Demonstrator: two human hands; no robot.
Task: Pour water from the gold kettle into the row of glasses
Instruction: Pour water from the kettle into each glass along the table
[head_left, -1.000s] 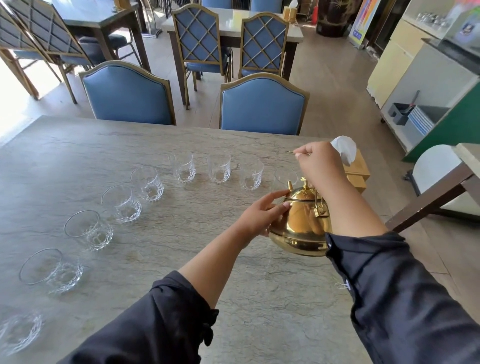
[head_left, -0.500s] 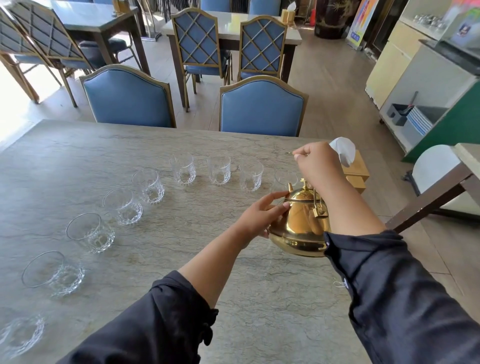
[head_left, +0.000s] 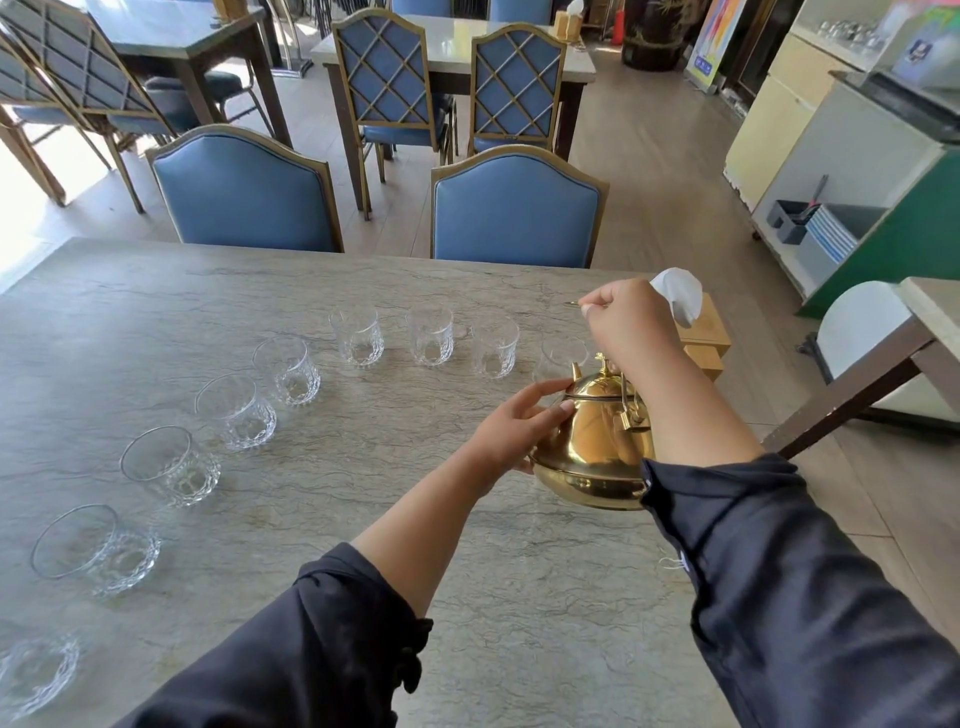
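Note:
The gold kettle (head_left: 592, 441) hangs tilted away from me above the right part of the stone table (head_left: 156, 312). My right hand (head_left: 626, 325) is closed on its raised wire handle. My left hand (head_left: 519, 421) rests with spread fingers against the kettle's left side and lid rim. The spout points toward the rightmost glass (head_left: 558, 356), which the kettle partly hides. Several clear glasses stand in a curved row, from that glass through a middle glass (head_left: 285, 369) to a near-left glass (head_left: 96, 545). I cannot tell whether water flows.
A wooden tissue box (head_left: 698, 332) with a white tissue stands behind my right hand at the table's right edge. Two blue chairs (head_left: 514, 208) line the far side. Another table corner (head_left: 883, 358) is to the right across the floor.
The view has shifted slightly. Both hands and the kettle keep almost the same pose over the rightmost glass.

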